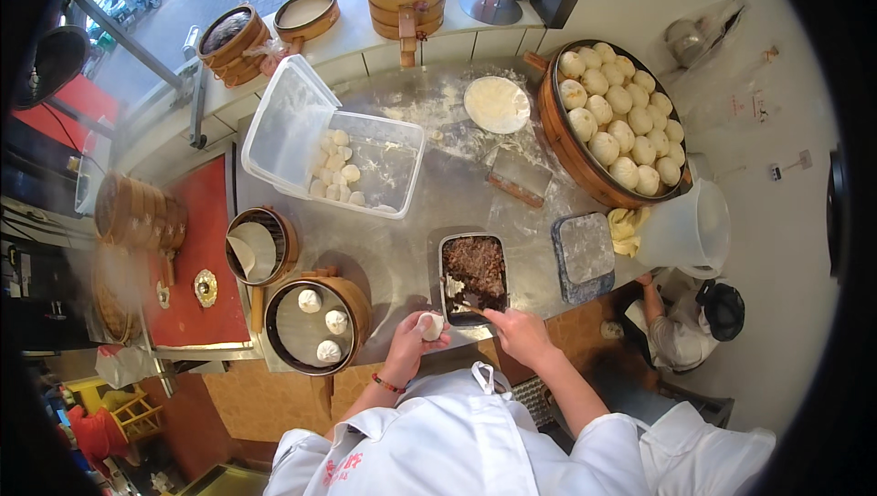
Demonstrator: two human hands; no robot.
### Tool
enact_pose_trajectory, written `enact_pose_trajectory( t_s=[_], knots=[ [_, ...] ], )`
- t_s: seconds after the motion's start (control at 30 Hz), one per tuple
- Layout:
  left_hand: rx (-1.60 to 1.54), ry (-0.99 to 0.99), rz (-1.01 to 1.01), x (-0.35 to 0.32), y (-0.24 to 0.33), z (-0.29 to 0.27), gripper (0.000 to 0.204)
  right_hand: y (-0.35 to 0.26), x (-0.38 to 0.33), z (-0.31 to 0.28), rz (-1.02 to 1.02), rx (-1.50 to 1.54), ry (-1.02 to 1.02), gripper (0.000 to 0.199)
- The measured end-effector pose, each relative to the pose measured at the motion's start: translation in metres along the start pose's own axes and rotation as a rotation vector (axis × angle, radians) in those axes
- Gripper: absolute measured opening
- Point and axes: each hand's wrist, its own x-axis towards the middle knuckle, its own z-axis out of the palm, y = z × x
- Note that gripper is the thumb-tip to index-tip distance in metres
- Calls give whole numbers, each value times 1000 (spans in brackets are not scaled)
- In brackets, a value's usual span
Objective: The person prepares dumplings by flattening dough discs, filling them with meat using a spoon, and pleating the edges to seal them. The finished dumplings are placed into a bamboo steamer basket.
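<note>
Floured steel counter [402, 249] is carrying one filling tray [474, 274]; beside it, left hand [409, 339] is cupping one dough wrapper [431, 324], right hand [517, 330] gripping one spatula [468, 306], three buns sitting in the steamer [315, 324].

**Where everything sat around the filling tray**

The filling tray [473, 274] was at the near edge of the table [402, 249]. Just left of it and nearer, a steamer basket [315, 324] had three buns in it, with a second steamer [260, 245] behind that one. Behind the tray and to its left was a plastic box [352, 163] with dough pieces inside. Right of the tray lay a scale [585, 257], and farther back on the right, a big steamer [614, 121] full of buns. A dough disc [496, 103] lay straight behind, well apart.
</note>
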Motion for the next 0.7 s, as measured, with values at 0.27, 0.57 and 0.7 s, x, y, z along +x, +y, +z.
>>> enact_pose_trajectory(
  t_s=[0.27, 0.57, 0.7],
  knots=[
    [35, 9, -1, 5, -3, 4, 29, -11, 9, 5, 25, -137, 174, 54],
    [81, 31, 34, 7, -7, 8, 28, -9, 20, 31, 72, -197, 82, 53],
    [79, 34, 37, 7, -9, 9, 28, -5, 8, 22, 93, -57, -3, 47]
  ],
)
